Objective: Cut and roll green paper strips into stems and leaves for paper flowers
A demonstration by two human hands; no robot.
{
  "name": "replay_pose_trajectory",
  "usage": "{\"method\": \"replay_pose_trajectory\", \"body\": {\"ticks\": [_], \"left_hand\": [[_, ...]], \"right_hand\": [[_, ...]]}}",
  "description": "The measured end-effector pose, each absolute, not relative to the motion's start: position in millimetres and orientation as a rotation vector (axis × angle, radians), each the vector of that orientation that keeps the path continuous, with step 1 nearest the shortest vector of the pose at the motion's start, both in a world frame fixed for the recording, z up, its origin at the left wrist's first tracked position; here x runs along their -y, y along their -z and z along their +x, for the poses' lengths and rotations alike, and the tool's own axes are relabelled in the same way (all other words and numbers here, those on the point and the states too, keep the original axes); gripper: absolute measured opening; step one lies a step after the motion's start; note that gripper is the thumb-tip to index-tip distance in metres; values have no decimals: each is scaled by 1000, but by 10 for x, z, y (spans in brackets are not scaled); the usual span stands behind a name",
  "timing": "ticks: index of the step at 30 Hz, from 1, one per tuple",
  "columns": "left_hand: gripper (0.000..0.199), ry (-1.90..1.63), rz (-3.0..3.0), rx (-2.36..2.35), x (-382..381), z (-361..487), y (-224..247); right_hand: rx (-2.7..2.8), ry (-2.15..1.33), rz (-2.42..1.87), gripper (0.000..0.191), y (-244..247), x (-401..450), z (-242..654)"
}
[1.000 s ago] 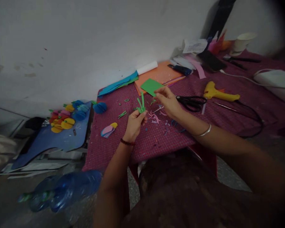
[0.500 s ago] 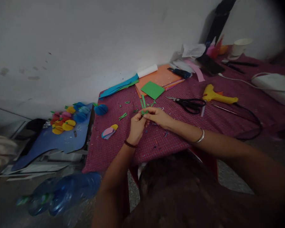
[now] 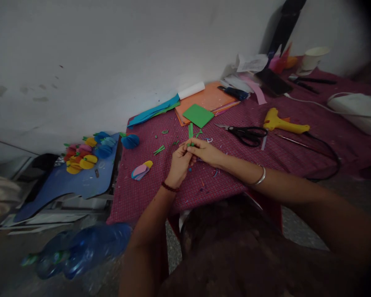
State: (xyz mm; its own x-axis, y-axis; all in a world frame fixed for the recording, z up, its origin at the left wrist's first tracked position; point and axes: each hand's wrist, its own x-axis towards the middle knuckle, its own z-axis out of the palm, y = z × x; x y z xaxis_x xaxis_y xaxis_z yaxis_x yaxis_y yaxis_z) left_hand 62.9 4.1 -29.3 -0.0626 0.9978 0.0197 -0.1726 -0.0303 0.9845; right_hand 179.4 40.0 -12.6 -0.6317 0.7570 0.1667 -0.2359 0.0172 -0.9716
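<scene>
My left hand and my right hand meet over the table, fingertips pinched around a small green paper piece. Most of that piece is hidden by the fingers. Just beyond them lie green paper strips and a green paper square. Left of my hands are a few thin green strips and a small stack of rounded paper pieces in pink, blue and yellow. A blue paper ball with a green top sits at the table's left edge.
Black-handled scissors and a yellow glue gun lie to the right. Orange sheets and a utility knife are at the back. Colourful paper balls rest on a blue board at left, above large blue bottles.
The fingers have closed further over the small green piece, so less of it shows. My view has shifted very slightly; the things on the table look unmoved.
</scene>
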Motion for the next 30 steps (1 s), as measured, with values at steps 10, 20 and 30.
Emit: {"method": "replay_pose_trajectory", "body": {"ticks": [10,20,30], "left_hand": [[23,-1314,1000,-1051,29,659,188],[41,-1227,961,-966,-74,292,21],[32,-1189,992,-849,-16,406,28]], "right_hand": [[1578,-1706,-514,19,106,-397,1826],[1961,-1252,-464,27,-16,-472,1980],[2161,-1234,-368,28,118,-454,1915]]}}
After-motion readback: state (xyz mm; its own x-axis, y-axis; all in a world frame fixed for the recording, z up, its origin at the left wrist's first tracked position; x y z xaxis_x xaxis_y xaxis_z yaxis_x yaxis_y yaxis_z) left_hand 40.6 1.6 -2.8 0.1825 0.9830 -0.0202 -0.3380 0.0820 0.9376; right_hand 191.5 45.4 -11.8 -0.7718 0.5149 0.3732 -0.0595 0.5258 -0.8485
